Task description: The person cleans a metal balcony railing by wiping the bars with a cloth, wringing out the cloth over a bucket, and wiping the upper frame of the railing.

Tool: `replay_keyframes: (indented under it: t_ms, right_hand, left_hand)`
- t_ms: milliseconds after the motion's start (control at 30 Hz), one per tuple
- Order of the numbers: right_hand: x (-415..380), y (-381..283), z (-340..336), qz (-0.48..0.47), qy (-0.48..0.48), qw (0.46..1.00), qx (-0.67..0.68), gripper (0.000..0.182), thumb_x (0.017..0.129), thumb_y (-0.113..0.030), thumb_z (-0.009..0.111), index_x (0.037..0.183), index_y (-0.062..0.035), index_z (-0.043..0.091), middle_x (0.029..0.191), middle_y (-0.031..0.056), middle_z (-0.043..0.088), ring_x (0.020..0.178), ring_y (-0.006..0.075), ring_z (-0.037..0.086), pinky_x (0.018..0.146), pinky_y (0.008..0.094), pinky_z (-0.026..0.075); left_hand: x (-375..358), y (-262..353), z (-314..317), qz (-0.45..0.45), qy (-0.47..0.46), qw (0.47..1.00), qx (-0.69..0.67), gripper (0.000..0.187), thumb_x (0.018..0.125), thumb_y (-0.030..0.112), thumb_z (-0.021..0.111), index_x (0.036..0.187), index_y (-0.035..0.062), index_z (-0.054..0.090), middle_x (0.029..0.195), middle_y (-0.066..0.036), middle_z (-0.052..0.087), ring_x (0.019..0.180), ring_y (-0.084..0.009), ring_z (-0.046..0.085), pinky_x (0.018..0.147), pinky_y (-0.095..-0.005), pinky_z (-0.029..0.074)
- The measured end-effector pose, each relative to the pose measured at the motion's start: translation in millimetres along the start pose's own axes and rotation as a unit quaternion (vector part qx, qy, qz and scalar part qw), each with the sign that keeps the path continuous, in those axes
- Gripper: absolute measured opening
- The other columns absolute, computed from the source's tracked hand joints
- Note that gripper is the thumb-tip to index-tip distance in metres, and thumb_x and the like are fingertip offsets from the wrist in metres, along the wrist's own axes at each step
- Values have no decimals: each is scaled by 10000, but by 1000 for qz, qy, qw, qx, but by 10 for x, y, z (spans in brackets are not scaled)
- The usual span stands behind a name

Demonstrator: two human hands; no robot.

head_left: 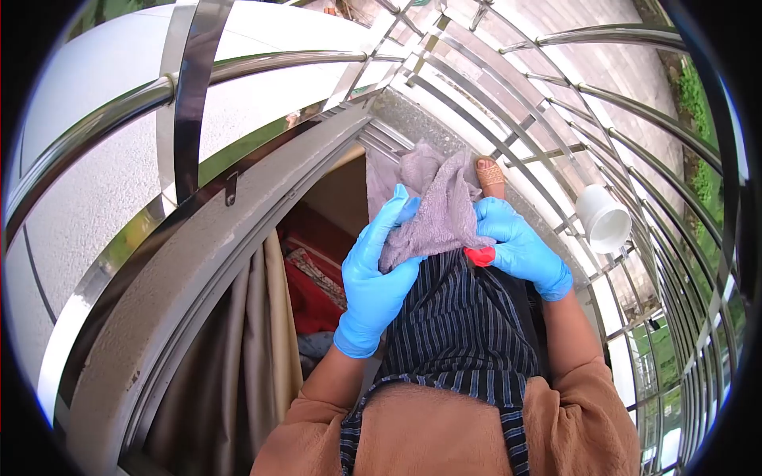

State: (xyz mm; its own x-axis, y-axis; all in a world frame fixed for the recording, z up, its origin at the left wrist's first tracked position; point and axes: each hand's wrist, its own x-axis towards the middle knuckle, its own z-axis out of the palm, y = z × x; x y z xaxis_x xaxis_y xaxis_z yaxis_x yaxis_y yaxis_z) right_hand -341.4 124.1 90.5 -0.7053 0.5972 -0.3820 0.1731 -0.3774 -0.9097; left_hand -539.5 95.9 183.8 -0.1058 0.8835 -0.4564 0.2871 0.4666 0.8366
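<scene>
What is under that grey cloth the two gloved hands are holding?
Under the grey cloth show a sandalled foot and a striped garment. The left hand and right hand grip it; a red object is mostly covered.

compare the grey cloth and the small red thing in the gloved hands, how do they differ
The grey cloth is large, soft and bunched, spilling over both hands; the red thing is small and only peeks out beneath the right hand. The cloth is dull grey, the red thing bright. The left hand grips only the cloth. Both are held against the striped apron.
</scene>
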Motion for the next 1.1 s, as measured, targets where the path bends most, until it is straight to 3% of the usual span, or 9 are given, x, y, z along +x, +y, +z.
replay_keyframes:
  t_ms: [67, 200, 400, 467, 600, 633, 700, 900, 1100]
  right_hand:
    - [162, -470, -153, -231, 106, 966, -47, 219, 843, -225, 645, 865, -8, 661, 895, 97, 660, 773, 234, 610, 733, 325, 467]
    - [-283, -243, -80, 155, 32, 920, 360, 461, 792, -371, 692, 1040, 14, 651, 1233, 167, 541, 1177, 302, 490, 972, 409, 387]
    - [118, -704, 318, 34, 108, 830, 546, 655, 769, -157, 589, 1359, 11, 361, 1348, 210, 437, 1265, 357, 410, 1076, 476, 318]
    - [152, -672, 409, -16, 31, 541, 840, 739, 686, 30, 503, 1397, 12, 303, 1390, 173, 406, 1286, 317, 398, 1079, 427, 315]
    - [-78, -609, 720, 171, -26, 367, 914, 743, 636, 43, 534, 1362, 23, 380, 1374, 189, 429, 1296, 339, 384, 1094, 450, 282]
    - [-139, -613, 738, 173, -24, 368, 913, 743, 636, 43, 534, 1362, 23, 380, 1374, 189, 429, 1296, 339, 384, 1094, 450, 282]
    - [-258, -585, 669, 75, 41, 887, 454, 613, 774, -204, 590, 1334, -25, 415, 1322, 183, 477, 1206, 320, 465, 1047, 435, 346]
    - [-464, -299, -577, 55, 86, 983, 155, 538, 833, -243, 582, 1316, -54, 439, 1284, 146, 508, 1175, 279, 487, 1021, 406, 374]
    - [85, -16, -676, 118, 285, 950, 54, 440, 822, -140, 631, 1232, -34, 512, 1234, 112, 549, 1121, 244, 523, 933, 372, 438]
  left_hand:
    - [75, 70, 6, -173, 89, 953, -231, 759, 667, -157, 571, 1381, 21, 385, 1287, -141, 515, 1195, -218, 492, 994, -327, 412]
    - [260, -17, -39, -71, 131, 943, -299, 823, 810, 35, 606, 1473, 55, 119, 1471, -167, 266, 1332, -261, 320, 1102, -391, 265]
    - [180, -829, 216, -41, 128, 991, -24, 969, 778, 17, 671, 1480, 108, 9, 1525, -144, 74, 1350, -326, 277, 1081, -444, 290]
    - [76, -965, 455, 20, 60, 997, 43, 1066, 751, 114, 750, 1468, 61, -38, 1525, -172, -2, 1354, -341, 257, 1083, -451, 275]
    - [215, -913, 736, -93, 61, 982, -155, 818, 845, 146, 649, 1454, 12, 119, 1495, -164, 199, 1299, -289, 365, 1058, -394, 329]
    - [264, -821, 703, -138, 21, 955, -260, 769, 859, 151, 629, 1447, 3, 155, 1484, -163, 235, 1283, -280, 390, 1054, -385, 335]
    - [355, -680, 634, -214, -60, 861, -458, 678, 888, 162, 590, 1433, -15, 227, 1463, -161, 308, 1251, -261, 438, 1047, -367, 349]
    - [-113, -431, 125, -69, 22, 976, -205, 458, 885, 225, 566, 1254, -40, 510, 1272, -156, 547, 1075, -227, 578, 977, -338, 410]
    - [-211, -114, -150, 86, -161, 976, -122, 446, 806, 177, 644, 1188, -39, 566, 1031, -174, 645, 832, -306, 658, 745, -364, 502]
